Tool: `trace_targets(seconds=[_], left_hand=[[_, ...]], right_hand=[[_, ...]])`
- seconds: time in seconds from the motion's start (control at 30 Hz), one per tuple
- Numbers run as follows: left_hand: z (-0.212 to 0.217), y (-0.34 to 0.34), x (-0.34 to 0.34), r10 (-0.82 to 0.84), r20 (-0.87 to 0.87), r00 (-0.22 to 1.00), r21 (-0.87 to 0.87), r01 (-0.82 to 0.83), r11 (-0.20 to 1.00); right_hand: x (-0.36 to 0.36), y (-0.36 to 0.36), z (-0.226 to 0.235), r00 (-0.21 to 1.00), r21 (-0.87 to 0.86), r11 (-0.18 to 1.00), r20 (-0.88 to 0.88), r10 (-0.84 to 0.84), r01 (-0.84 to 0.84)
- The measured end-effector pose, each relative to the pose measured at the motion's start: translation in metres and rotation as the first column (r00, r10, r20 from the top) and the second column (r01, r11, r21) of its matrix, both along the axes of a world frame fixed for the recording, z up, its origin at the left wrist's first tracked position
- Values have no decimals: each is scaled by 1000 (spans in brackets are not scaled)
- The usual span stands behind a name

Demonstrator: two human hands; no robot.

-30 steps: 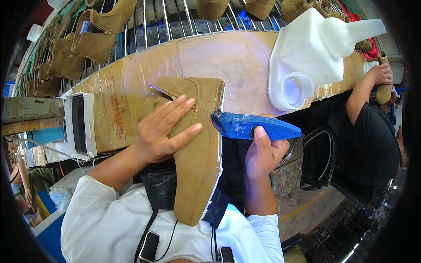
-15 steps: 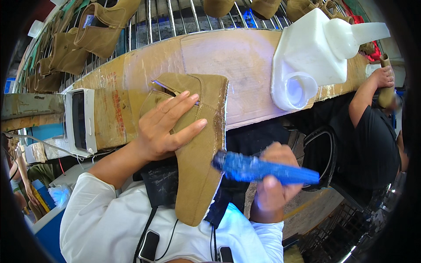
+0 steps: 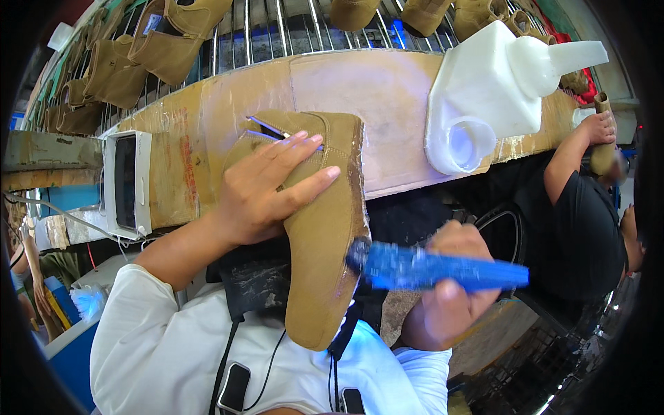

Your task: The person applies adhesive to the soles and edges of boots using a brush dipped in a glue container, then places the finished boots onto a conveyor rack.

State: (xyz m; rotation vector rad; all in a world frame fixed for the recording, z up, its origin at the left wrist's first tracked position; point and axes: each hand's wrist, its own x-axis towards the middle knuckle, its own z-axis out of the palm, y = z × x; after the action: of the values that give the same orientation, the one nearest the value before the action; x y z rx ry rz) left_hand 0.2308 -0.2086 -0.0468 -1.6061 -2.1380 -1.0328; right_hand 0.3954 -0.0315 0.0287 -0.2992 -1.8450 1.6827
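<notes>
A tan suede ankle boot [image 3: 319, 270] lies on its side over my lap and the bench edge, its toe pointing toward me. My left hand [image 3: 273, 187] is closed around its upper, fingers across the shaft near the opening with the zip-like slit. A blue-handled brush [image 3: 436, 268] with a dark tip sits in the fist of my right hand [image 3: 460, 297]. That tip touches the boot's lower right edge, where a darker, shiny band runs along the border by the sole side. The boot's underside is hidden.
Cardboard [image 3: 360, 79] covers the bench. On it stand a white plastic bottle [image 3: 487, 90] with a spout and a small round cup [image 3: 465, 144]. A white box [image 3: 130, 183] is at left. More tan boots [image 3: 114, 66] fill a metal rack behind. At right sits another person [image 3: 588, 228].
The boot and my left hand have shifted slightly to the right. My right hand has moved right with the brush, whose tip stays at the boot's edge.
</notes>
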Motion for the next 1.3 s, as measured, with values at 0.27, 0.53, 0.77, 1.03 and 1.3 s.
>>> trace_targets(seconds=[0.27,0.53,0.77,1.03,1.3], left_hand=[[8,6,-3,8,14,1000,-32,-7,999],[26,14,-12,-1,3,1000,-121,1,993],[40,20,-12,44,90,995,-152,-30,988],[44,24,-12,40,81,996,-139,-28,990],[56,33,-13,17,131,991,-191,8,982]], right_hand=[[5,1,7,978,-24,984,-106,-180,178],[12,18,19,925,100,953,-229,303,-287],[4,-19,-15,864,297,896,-479,-158,329],[-7,3,-11,963,-56,985,-209,-169,160],[3,12,17,962,49,992,-257,-97,113]])
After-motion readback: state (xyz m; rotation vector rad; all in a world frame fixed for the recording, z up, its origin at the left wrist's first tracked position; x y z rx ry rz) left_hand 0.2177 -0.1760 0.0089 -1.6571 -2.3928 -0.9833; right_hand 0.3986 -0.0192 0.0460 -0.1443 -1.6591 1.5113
